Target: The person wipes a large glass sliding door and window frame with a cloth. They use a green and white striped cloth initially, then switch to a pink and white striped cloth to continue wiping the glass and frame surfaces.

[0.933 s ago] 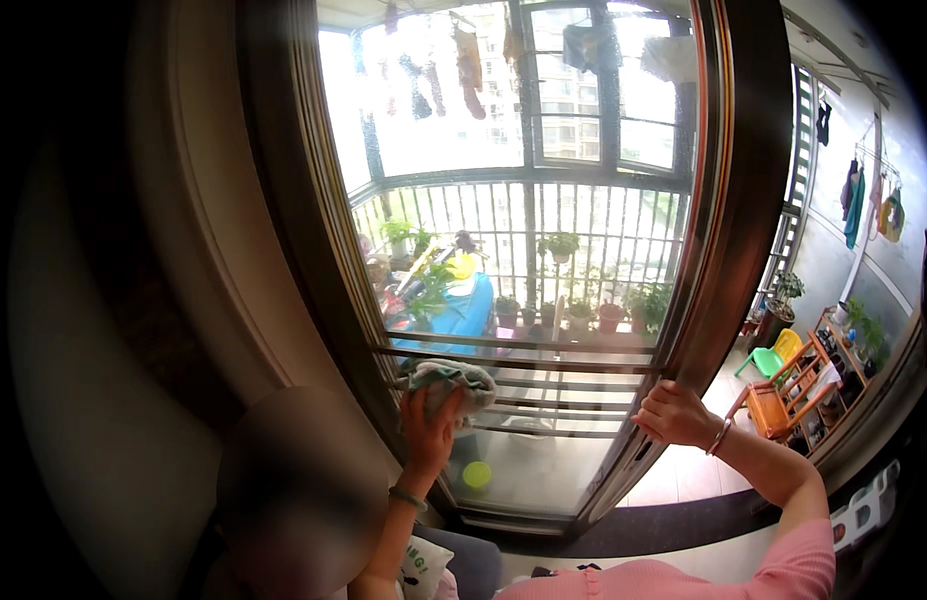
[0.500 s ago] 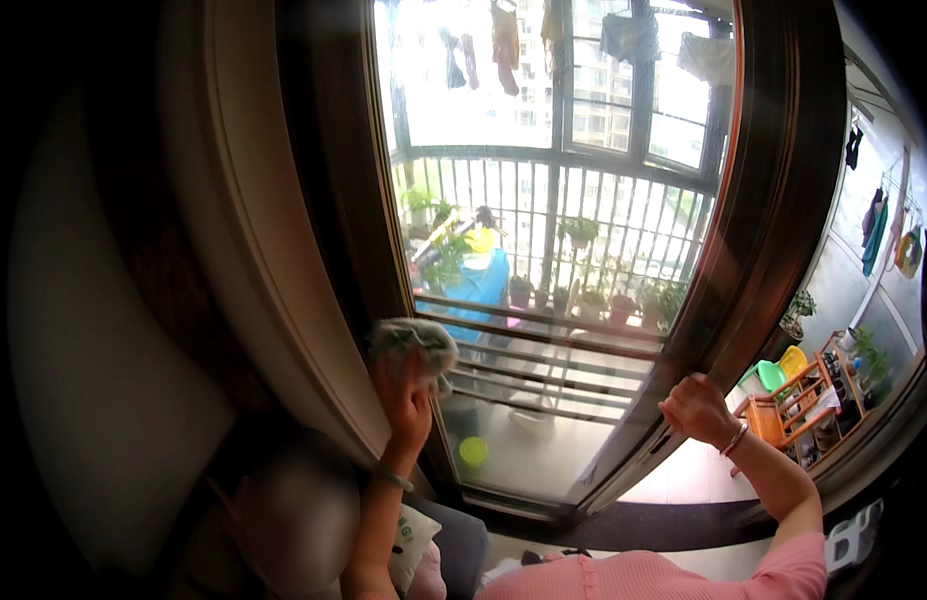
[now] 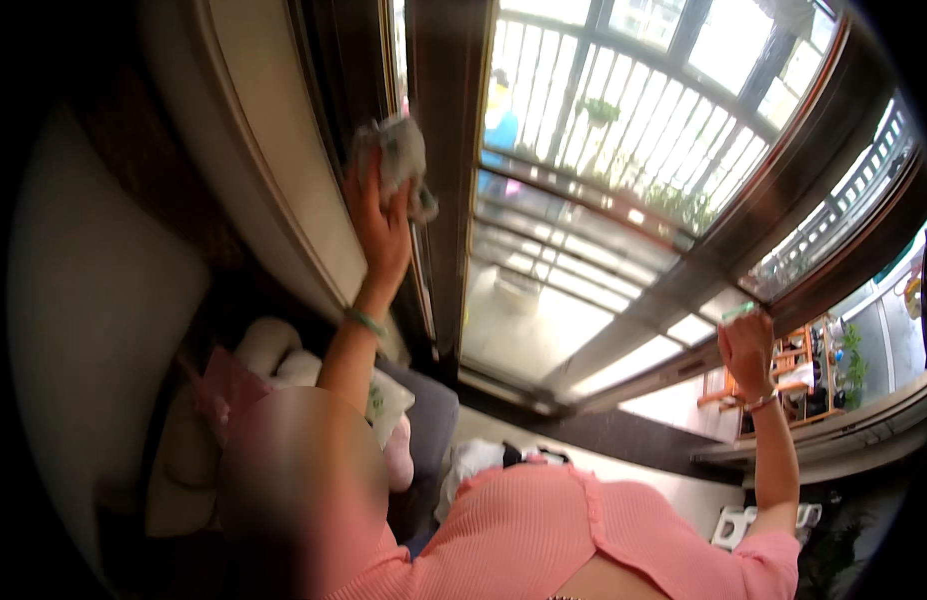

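cloth (image 3: 399, 160) under left hand (image 3: 382, 225) fingertips, against dark window frame (image 3: 446, 170)

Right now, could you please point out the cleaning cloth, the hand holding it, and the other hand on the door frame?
cleaning cloth (image 3: 399, 160), head view, on its crumpled grey middle.
left hand (image 3: 382, 230), head view, on the back of the hand.
right hand (image 3: 749, 350), head view, on the knuckles by the door frame (image 3: 674, 300).
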{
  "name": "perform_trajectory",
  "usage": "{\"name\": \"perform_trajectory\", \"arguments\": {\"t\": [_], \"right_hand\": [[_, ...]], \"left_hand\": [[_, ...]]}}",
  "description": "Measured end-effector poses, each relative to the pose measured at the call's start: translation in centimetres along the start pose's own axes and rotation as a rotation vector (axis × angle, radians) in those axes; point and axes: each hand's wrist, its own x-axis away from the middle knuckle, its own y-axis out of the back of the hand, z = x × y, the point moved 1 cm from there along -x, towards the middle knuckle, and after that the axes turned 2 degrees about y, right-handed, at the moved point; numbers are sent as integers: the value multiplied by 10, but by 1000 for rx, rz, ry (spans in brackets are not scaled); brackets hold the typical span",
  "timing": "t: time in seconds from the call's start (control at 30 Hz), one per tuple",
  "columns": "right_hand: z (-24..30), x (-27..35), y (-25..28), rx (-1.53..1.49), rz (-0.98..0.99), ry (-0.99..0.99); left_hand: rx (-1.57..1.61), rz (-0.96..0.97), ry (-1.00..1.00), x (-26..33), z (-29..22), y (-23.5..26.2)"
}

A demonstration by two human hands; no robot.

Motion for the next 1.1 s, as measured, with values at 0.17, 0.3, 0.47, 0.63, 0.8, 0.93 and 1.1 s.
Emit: {"name": "perform_trajectory", "arguments": {"t": [0.17, 0.3, 0.47, 0.63, 0.8, 0.93, 1.1], "right_hand": [[-10, 17, 16, 17, -37, -123], [3, -26, 54, -121, -222, -197], [52, -149, 88, -314, -455, 120], [89, -235, 97, -226, -447, 119], [84, -271, 68, -30, -367, 26], [71, -255, 65, 132, -268, 4], [67, -238, 57, 238, -242, -49]], "left_hand": [[122, 111, 133, 22, -25, -35], [181, 106, 66, 24, -66, -51], [294, 169, 122, 41, -69, -56], [175, 153, -154, 23, -76, -57], [49, -133, -281, -38, -65, -84], [-5, 307, -523, -65, -67, -101], [-179, 144, -698, -73, -45, -122]]}}
